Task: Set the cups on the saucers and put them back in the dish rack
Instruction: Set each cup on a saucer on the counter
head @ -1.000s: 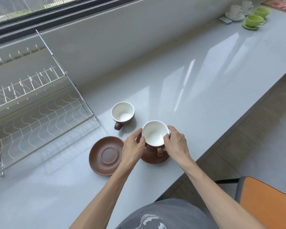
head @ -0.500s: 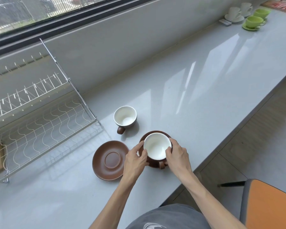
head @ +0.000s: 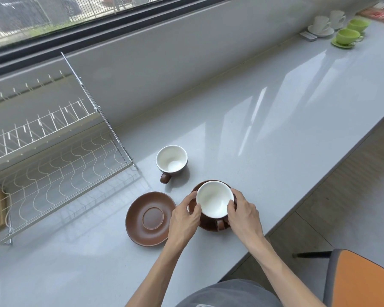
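Note:
A brown cup with a white inside [head: 214, 199] sits on a brown saucer [head: 207, 226] near the counter's front edge, handle toward me. My left hand [head: 183, 218] grips its left side and my right hand [head: 242, 214] grips its right side. To the left lies a second brown saucer [head: 150, 218] with nothing on it. A second brown cup [head: 171, 160] stands upright on the bare counter behind, handle toward me. The white wire dish rack [head: 53, 165] stands at the left with nothing in it.
The grey counter [head: 275, 129] runs along a wall under a window. Far right at the back stand white cups on saucers [head: 321, 25] and green cups on saucers [head: 347, 36]. An orange chair [head: 364, 282] stands below the counter's front edge at the right.
The cup held in both hands has come down over the right saucer and sits on it. My view has tilted up a little; the other cup and saucer have not moved.

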### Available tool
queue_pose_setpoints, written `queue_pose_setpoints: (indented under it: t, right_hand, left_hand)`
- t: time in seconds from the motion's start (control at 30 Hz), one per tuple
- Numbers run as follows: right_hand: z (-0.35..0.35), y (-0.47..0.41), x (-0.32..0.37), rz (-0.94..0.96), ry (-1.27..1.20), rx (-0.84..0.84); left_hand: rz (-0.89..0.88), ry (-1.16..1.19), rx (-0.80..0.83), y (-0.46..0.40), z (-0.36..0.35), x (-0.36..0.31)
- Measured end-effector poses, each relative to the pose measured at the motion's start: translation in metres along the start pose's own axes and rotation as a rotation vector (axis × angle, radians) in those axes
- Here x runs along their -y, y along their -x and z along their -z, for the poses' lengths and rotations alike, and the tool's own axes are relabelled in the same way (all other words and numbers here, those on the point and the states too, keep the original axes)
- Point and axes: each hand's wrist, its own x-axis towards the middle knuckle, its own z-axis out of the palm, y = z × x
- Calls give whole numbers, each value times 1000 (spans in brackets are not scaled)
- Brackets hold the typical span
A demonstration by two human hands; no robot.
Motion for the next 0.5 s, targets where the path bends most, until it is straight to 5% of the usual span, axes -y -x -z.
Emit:
queue_pose_setpoints:
  t: [0.23, 0.5]
  right_hand:
    - [15, -10, 15, 80, 220, -49]
    - [-3, -35, 55, 274, 206, -43]
  left_hand:
    - [-56, -184, -12, -4, 14, -9]
    - [-281, -747, -175, -13, 37, -4]
